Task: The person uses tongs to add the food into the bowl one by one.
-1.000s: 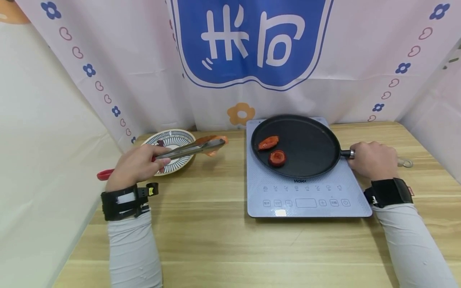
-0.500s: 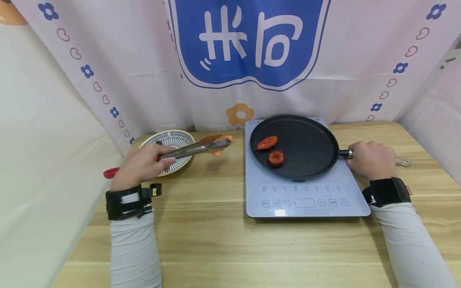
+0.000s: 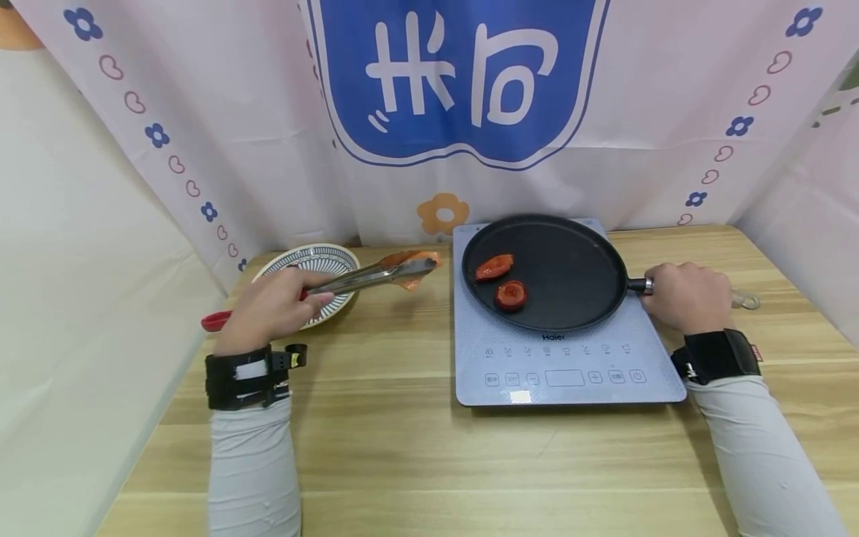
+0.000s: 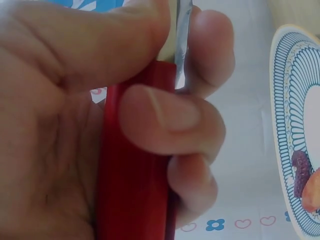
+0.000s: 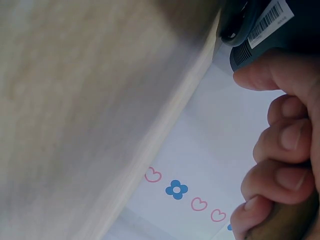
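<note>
In the head view my left hand [image 3: 271,309] grips a pair of tongs [image 3: 376,276] with metal arms and a red handle [image 4: 135,165]. The tips of the tongs hold a thin orange piece of food [image 3: 432,259], left of the pan and above the table. Behind that hand lies a patterned plate [image 3: 322,257], with dark and orange food at its edge in the left wrist view. My right hand [image 3: 691,298] is wrapped round the handle [image 3: 745,300] of a flat black frying pan [image 3: 564,261]. Inside the pan are an oblong reddish piece [image 3: 494,268] and a round one [image 3: 511,296].
Under the pan sits a white induction cooker [image 3: 570,391] with a touch panel along its front. Wooden tabletop [image 3: 376,432] stretches before it and to both sides. A printed cloth [image 3: 268,112] hangs right behind the table, and pale sheeting [image 3: 80,261] closes the left side.
My left hand has carried the tongs and the orange piece rightward, nearer to the pan. My right hand stays on the pan handle. The whole head view has shifted slightly.
</note>
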`<state>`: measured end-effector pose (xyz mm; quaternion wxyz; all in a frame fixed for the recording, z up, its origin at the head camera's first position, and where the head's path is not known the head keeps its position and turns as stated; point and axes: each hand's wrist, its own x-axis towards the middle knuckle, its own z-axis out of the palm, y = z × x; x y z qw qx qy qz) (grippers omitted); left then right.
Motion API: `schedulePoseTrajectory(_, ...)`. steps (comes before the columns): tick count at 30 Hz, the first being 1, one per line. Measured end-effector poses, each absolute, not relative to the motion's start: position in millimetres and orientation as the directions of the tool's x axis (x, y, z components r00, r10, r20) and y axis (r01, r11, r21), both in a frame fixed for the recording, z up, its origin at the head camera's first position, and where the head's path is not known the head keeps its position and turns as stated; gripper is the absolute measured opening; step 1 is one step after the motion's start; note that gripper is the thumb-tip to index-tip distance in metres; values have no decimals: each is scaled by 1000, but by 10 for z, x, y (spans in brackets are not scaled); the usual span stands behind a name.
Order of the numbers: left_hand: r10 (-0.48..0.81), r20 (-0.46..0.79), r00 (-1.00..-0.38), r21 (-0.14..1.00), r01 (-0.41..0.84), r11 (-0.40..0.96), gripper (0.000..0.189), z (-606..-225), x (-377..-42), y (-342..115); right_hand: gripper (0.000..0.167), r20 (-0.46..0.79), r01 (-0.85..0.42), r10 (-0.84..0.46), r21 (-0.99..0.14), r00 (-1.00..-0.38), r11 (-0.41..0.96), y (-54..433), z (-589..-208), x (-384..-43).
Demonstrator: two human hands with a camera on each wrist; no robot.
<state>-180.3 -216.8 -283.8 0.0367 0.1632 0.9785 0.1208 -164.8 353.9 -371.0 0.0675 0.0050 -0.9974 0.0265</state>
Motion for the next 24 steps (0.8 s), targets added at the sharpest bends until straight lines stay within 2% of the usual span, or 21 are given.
schedulePoseTrajectory(7, 324, -35, -945, 216, 310, 926, 36, -2824, -1803, -2090, 19, 121, -12, -5, -54, -993, 998, 3552, -3713, -1655)
schedulePoseTrajectory(15, 353, 40, -935, 178, 355, 918, 34, -2830, -1790, -2015, 11, 157, -17, -9, -47, -988, 999, 3529, -3708, -1648)
schedulePoseTrajectory(24, 357, 65, -932, 167, 363, 917, 32, -2850, -1788, -1931, 13, 137, -10, -2, -55, -991, 998, 3543, -3714, -1646)
